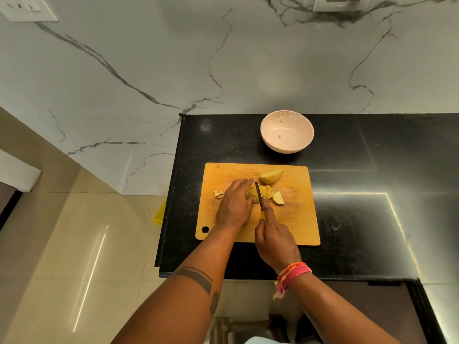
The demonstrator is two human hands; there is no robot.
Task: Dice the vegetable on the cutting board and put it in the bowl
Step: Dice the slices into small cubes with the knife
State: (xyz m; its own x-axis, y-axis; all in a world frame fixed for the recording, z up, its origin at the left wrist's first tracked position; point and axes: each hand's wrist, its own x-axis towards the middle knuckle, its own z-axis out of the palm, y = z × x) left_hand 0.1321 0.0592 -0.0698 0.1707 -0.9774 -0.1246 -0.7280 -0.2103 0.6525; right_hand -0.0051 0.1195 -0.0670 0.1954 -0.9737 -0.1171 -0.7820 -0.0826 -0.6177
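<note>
Fingers (244,184) of the left hand (234,206) lie over the uncut part of a potato half (252,194), pressing it onto the cutting board (258,203); whether they are curled round it or laid flat cannot be told from above. The right hand (274,240) grips the yellow handle of a knife (258,194), forefinger stretched along the spine, and the dark blade stands across the potato just beside the left fingertips. To the right of the blade a row of cut slices (267,191) leans together, with an end piece (278,197) lying just beyond. A second potato half (271,176), untouched, sits near the board's far edge, and a few small bits (219,194) lie left of the holding hand.

The step in hand looks like slicing, so the task seems early: nothing is diced yet. To do it well, the left fingertips should tuck back from the blade, the knuckles guiding it, and each cut should go fully down to the wood at an even spacing. The slices then want stacking and cross-cutting.

The bowl (286,131) waits on the black counter (372,170) beyond the board, holding only a scrap or two.
</note>
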